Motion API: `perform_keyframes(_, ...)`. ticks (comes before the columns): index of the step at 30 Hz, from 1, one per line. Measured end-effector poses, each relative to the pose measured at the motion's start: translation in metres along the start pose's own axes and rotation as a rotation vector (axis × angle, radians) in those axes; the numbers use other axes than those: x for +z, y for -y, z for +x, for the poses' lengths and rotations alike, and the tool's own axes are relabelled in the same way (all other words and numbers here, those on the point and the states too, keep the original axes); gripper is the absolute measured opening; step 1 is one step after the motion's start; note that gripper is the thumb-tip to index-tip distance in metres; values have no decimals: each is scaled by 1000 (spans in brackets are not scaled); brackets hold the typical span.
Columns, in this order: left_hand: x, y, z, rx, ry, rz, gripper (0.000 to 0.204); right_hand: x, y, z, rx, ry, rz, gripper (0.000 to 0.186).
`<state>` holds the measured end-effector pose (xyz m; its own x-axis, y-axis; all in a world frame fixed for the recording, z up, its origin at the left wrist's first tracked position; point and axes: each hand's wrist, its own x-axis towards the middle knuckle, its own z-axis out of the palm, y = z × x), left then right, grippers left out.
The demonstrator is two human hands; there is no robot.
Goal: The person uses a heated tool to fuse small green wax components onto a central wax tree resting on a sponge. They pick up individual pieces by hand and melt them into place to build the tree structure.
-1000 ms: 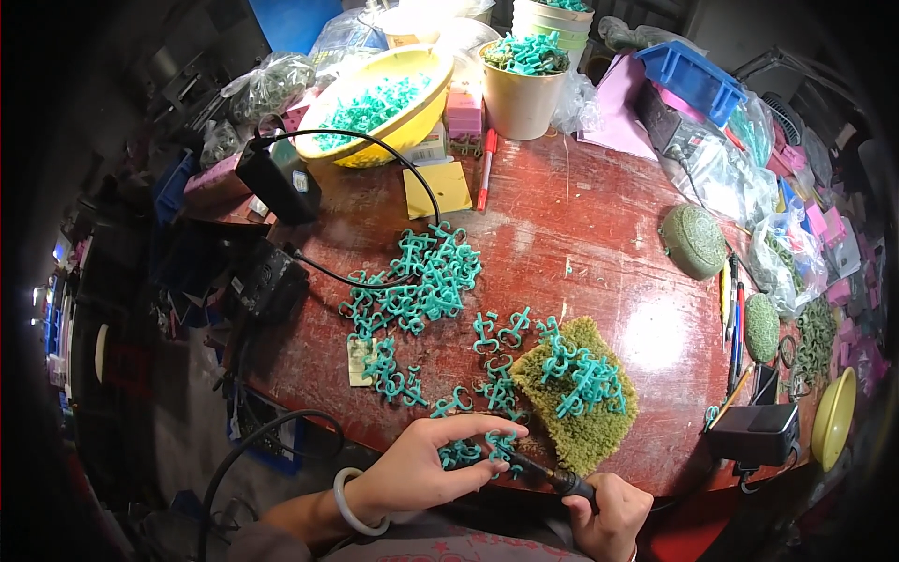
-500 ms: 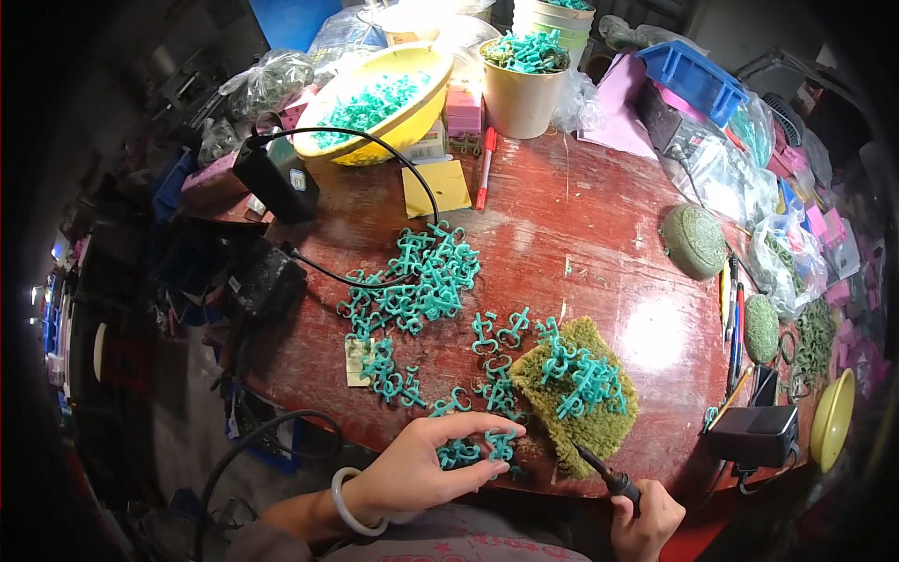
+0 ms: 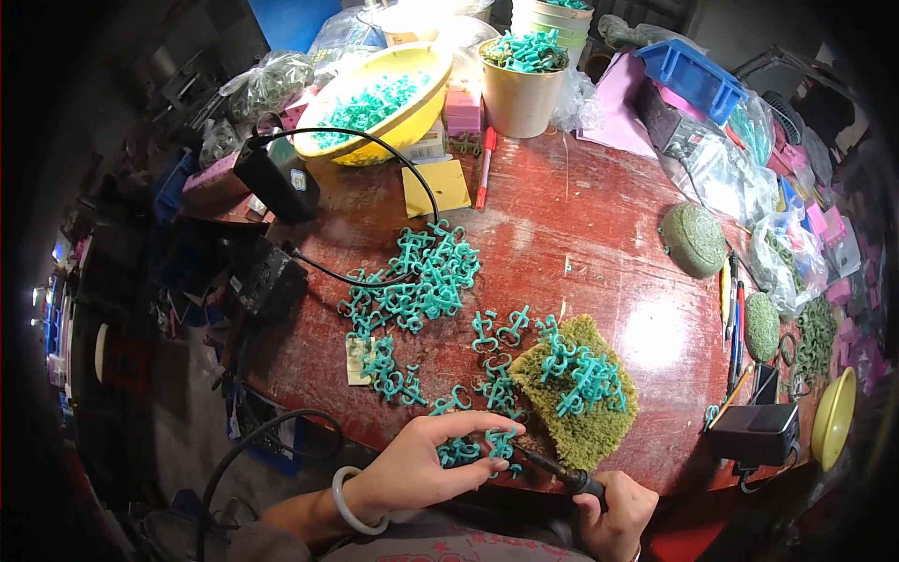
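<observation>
My left hand, a pale bangle at its wrist, pinches a small curled teal piece between thumb and forefinger near the table's front edge. In my right hand is a black-handled soldering iron, its thin dark tip pointing left and nearly at the pinched piece; whether they touch I cannot tell. A green sponge pad lies beyond the iron, with several teal pieces heaped on it. More loose teal pieces lie beside and partly behind my left fingers.
A larger teal heap lies on the red table at centre left, crossed by a black cable. Behind stand a yellow basin and a white bucket holding similar pieces. A black box and yellow bowl sit right.
My right hand has moved left with the soldering iron, taking its tip from the sponge pad's front edge to the pinched piece. My left hand has stayed in place.
</observation>
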<state>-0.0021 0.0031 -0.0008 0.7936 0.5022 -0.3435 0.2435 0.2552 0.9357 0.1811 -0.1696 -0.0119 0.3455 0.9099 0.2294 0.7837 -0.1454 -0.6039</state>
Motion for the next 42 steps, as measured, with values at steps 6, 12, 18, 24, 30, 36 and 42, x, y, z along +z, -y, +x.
perform_keyframes(6, 0, -1, 0, -21, 8, -31, 41, -2, 3, 1, 21, 17, -4, 25)
perform_keyframes(12, 0, 1, 1, 1, 0, 2, 40, -2, 1, -1, 13, 40, -41, 25)
perform_keyframes(18, 0, -2, -1, -25, -6, -37, 40, -8, 1, -5, 58, 3, -28, 24)
perform_keyframes(24, 1, -1, 1, -3, 5, 1, 40, -3, 2, -1, 7, 5, 8, 22)
perform_keyframes(30, 1, -1, 0, -12, -7, -32, 41, -3, 3, 0, 30, 37, 5, 22)
perform_keyframes(36, 1, -2, 0, -12, -5, 3, 40, -4, 5, 1, 33, 46, -13, 23)
perform_keyframes(42, 1, 7, 2, 123, -41, 72, 38, -3, -1, -5, 10, -46, 22, 29)
